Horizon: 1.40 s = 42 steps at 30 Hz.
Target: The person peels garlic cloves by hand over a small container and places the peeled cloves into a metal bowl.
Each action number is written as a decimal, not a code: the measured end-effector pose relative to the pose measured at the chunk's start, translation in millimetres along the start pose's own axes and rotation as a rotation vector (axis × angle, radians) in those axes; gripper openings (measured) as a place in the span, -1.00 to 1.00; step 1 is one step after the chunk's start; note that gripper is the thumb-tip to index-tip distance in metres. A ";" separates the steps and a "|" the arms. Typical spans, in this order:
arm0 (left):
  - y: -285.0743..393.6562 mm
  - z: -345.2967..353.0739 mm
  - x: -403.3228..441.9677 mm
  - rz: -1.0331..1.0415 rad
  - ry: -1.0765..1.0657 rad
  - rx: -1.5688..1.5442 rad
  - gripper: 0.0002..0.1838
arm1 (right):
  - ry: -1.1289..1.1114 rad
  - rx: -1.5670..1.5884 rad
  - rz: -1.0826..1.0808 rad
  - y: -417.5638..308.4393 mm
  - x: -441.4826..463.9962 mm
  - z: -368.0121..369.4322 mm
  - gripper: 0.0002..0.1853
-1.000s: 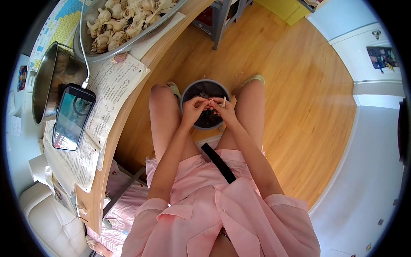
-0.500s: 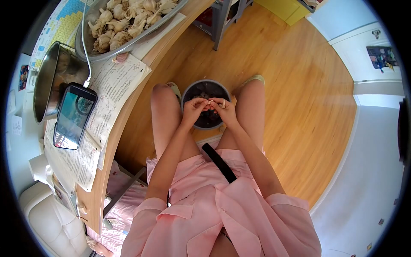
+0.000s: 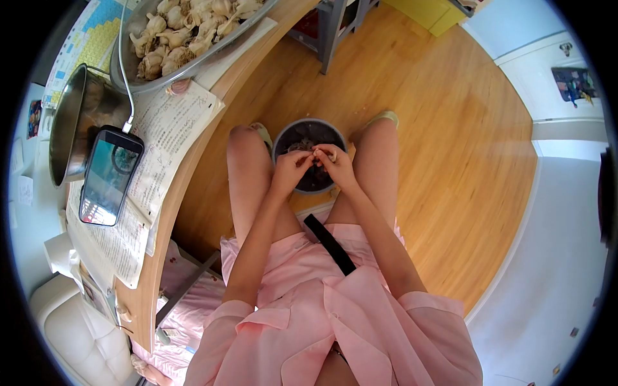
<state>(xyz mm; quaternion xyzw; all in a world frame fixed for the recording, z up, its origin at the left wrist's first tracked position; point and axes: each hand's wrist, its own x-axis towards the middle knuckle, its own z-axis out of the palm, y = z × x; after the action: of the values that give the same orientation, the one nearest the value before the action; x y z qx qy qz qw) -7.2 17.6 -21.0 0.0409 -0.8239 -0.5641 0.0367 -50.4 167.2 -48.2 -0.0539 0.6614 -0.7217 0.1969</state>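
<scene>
Garlic bulbs (image 3: 187, 35) are filling a bowl (image 3: 136, 24) on the desk (image 3: 248, 61) at far left. Over the bin (image 3: 310, 121), right of the desk, left hand (image 3: 290, 172) and right hand (image 3: 337, 170) are touching, curling nearly closed; the right is holding a small pale piece (image 3: 333, 156), while I cannot tell what the left is gripping.

The person wears an open-collared, short-sleeved pale pink shirt (image 3: 296, 321), pink bottoms (image 3: 283, 254) and pale footwear (image 3: 386, 116).
</scene>
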 end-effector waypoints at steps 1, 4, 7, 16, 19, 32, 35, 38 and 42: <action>-1.9 0.7 -0.3 0.004 -0.006 0.016 -0.84 | 0.004 -0.038 -0.022 -0.2 -0.2 1.2 -0.83; -4.3 1.6 1.7 0.014 -0.035 0.074 -0.84 | 0.014 -0.078 -0.082 8.4 2.8 4.1 -0.84; -6.0 1.6 3.7 0.022 -0.062 0.116 -0.85 | 0.023 -0.151 -0.123 3.1 1.2 4.8 -0.85; -17.4 3.9 11.4 -0.069 -0.122 0.010 -0.84 | 0.037 -0.138 -0.070 15.5 6.5 1.2 -0.83; -14.8 5.2 10.7 -0.059 -0.071 0.022 -0.85 | 0.038 -0.056 0.022 11.6 4.8 2.1 -0.82; -11.7 7.3 9.9 -0.048 0.039 -0.054 -0.89 | -0.003 0.083 0.156 12.7 6.5 -3.3 -0.74; -11.3 6.0 9.8 -0.089 -0.005 -0.122 -0.90 | -0.032 0.101 0.190 8.9 5.1 -5.1 -0.73; -11.0 5.2 10.4 -0.098 -0.014 -0.167 -0.91 | -0.050 0.125 0.194 6.3 5.2 -5.5 -0.73; -17.3 4.7 8.7 -0.169 -0.016 -0.312 -0.91 | -0.081 0.093 0.181 5.4 5.3 -5.6 -0.73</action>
<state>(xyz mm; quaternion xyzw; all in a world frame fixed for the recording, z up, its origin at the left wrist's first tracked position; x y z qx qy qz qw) -15.9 14.8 -38.7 0.0991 -0.7203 -0.6865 -0.0115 -56.0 170.3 -55.1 -0.0137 0.6209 -0.7281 0.2900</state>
